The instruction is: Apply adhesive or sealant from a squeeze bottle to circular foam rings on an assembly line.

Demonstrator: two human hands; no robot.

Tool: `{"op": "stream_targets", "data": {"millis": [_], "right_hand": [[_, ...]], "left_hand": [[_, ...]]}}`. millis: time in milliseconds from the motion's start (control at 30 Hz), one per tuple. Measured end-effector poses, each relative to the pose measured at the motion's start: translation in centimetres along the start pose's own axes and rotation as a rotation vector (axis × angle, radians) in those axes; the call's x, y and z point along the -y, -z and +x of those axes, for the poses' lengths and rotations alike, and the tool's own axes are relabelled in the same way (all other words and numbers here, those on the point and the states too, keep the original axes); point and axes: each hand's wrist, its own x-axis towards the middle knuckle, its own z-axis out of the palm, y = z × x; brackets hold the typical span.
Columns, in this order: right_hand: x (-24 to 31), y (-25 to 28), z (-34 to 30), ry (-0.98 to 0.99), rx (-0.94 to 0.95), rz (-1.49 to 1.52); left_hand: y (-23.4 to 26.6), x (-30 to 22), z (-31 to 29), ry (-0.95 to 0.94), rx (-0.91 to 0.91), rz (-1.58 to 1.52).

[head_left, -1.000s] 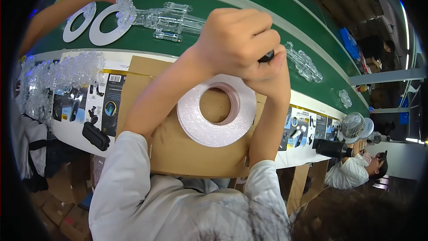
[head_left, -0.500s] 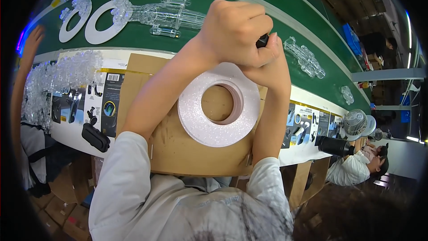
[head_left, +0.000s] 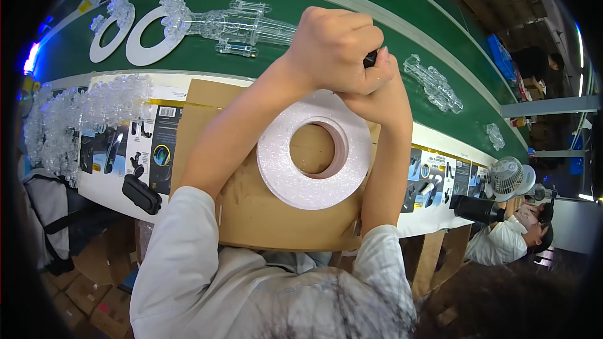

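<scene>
Above the cardboard box [head_left: 251,213] that lies on the surface [head_left: 433,144], we keep both hands pressed together. Our left hand [head_left: 333,47] is curled into a tight fist over a small black tool [head_left: 370,58], of which only the dark tip shows between the knuckles. Our right hand [head_left: 377,97] is closed too, tucked under and against the left; we cannot tell whether it grips the tool as well. Just beneath the hands, a wide white foam ring [head_left: 314,150] lies flat on the box, brown cardboard showing through its round hole. The box top is closed, so we cannot see what it holds. Past the hands runs a green conveyor belt [head_left: 301,6] that carries two more white rings [head_left: 135,37] at the far left, a long cluster of clear plastic parts [head_left: 232,22] beside them, and further clear pieces [head_left: 436,85] to the right. Along the left of the surface sits a heap of clear plastic parts [head_left: 75,113] next to printed product cards [head_left: 135,147]. At the lower right, another person [head_left: 512,238] sits near a small fan [head_left: 507,179].
</scene>
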Motion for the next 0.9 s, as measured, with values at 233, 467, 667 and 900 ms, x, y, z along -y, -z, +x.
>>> {"op": "stream_targets", "data": {"millis": [233, 467, 667, 900], "right_hand": [[0.2, -1.4, -0.4, -0.082, -0.061, 0.199], [0.7, -2.5, 0.0, 0.060, -0.158, 0.209], [1.9, -2.5, 0.1, -0.060, -0.188, 0.241], [2.2, -2.5, 0.3, -0.029, -0.190, 0.280]], "left_hand": [[1.7, -1.0, 1.4, 0.054, 0.136, 0.039], [2.1, -1.5, 1.8, 0.049, 0.232, 0.128], [1.5, -1.2, 1.2, 0.024, 0.120, 0.115], [1.7, -1.0, 0.9, 0.015, 0.146, 0.147]]}}
